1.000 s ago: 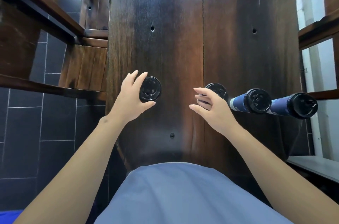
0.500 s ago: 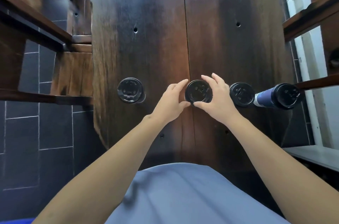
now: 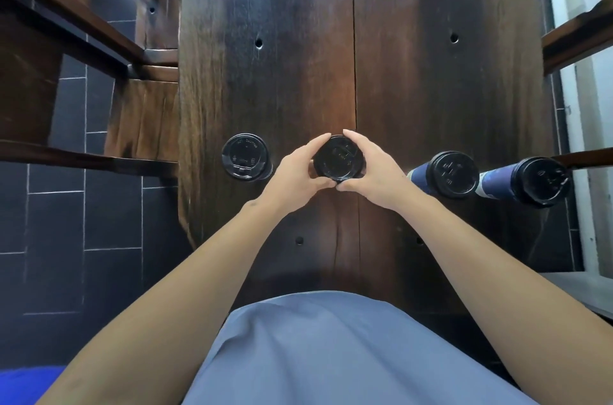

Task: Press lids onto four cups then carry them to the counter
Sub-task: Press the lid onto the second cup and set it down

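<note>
- 4 cups w/ black lids, in a row across the dark wood table (image 3: pixel 414 89), all upright.
- Cup 1 (image 3: pixel 245 157): by table's left edge, lid on, nothing touching it.
- Left hand (image 3: pixel 295 169): fingers + thumb curled round left side of cup 2's lid (image 3: pixel 338 157).
- Cup 2: mid-table, on the plank seam.
- Right hand (image 3: pixel 374 166): fingers + thumb curled round lid's right side; thumb tips of both hands nearly meet at near rim.
- Cup 3 (image 3: pixel 451 174), cup 4 (image 3: pixel 537 180): blue sides showing, toward right edge, lids on.
</note>
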`<state>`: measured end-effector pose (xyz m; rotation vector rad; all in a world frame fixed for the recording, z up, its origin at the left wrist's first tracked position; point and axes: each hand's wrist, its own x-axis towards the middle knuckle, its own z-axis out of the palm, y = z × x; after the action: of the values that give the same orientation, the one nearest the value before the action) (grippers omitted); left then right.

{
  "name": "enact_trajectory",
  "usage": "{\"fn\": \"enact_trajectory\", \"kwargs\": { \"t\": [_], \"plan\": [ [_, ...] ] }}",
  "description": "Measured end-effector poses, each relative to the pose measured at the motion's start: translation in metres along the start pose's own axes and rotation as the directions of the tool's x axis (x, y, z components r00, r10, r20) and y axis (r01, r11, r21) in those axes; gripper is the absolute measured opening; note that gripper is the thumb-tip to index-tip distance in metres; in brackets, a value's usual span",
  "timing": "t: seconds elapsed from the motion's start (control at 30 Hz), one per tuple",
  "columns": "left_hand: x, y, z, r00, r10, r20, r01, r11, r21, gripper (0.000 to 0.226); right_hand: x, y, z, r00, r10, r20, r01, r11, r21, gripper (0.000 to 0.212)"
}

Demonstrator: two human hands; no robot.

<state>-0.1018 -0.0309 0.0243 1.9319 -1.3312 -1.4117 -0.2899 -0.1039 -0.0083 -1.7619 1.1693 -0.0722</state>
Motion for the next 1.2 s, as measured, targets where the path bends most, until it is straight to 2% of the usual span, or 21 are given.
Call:
{"fn": "enact_trajectory", "kwargs": {
  "t": [0.13,0.23,0.3,0.37,0.43,0.53,0.7,1.0,1.2],
  "plan": [
    [-0.005,-0.017,-0.013,0.998,-0.023,-0.062,0.020,0.999,-0.044,0.086,0.015,-0.017,0.013,0.998,-0.018,0.067,0.018,1.000,0.002,0.099],
    [-0.006,-0.025,-0.017,0.996,-0.032,-0.085,0.024,0.995,-0.100,0.086,0.022,-0.028,0.016,0.993,0.038,0.110,-0.048,0.995,0.085,0.072],
    [-0.006,-0.028,-0.017,0.996,-0.026,-0.089,0.015,0.993,-0.120,0.086,0.029,-0.039,0.017,0.993,0.120,0.011,-0.120,0.983,0.135,0.042],
    [-0.005,-0.030,-0.014,0.995,-0.020,-0.093,0.007,0.991,-0.134,0.086,0.040,-0.051,0.022,0.973,0.191,-0.128,-0.173,0.975,0.136,0.028],
    [-0.005,-0.030,-0.011,0.994,-0.031,-0.101,0.014,0.986,-0.168,0.087,0.052,-0.062,0.029,0.955,0.210,-0.211,-0.194,0.977,0.095,0.038],
    [-0.005,-0.029,-0.009,0.992,-0.028,-0.120,0.007,0.985,-0.173,0.086,0.067,-0.071,0.042,0.937,0.192,-0.291,-0.221,0.973,-0.070,0.046],
    [-0.005,-0.029,-0.006,0.990,-0.039,-0.136,0.013,0.982,-0.189,0.081,0.077,-0.071,0.056,0.920,0.164,-0.357,-0.269,0.925,-0.270,0.051],
    [-0.006,-0.044,0.002,0.989,-0.044,-0.144,0.011,0.975,-0.221,0.084,0.067,-0.062,0.049,0.929,0.143,-0.341,-0.249,0.924,-0.289,0.046],
    [-0.003,-0.053,0.002,0.989,-0.043,-0.145,0.010,0.975,-0.223,0.086,0.070,-0.062,0.059,0.899,0.144,-0.413,-0.293,0.899,-0.325,0.051]
  ]
}}
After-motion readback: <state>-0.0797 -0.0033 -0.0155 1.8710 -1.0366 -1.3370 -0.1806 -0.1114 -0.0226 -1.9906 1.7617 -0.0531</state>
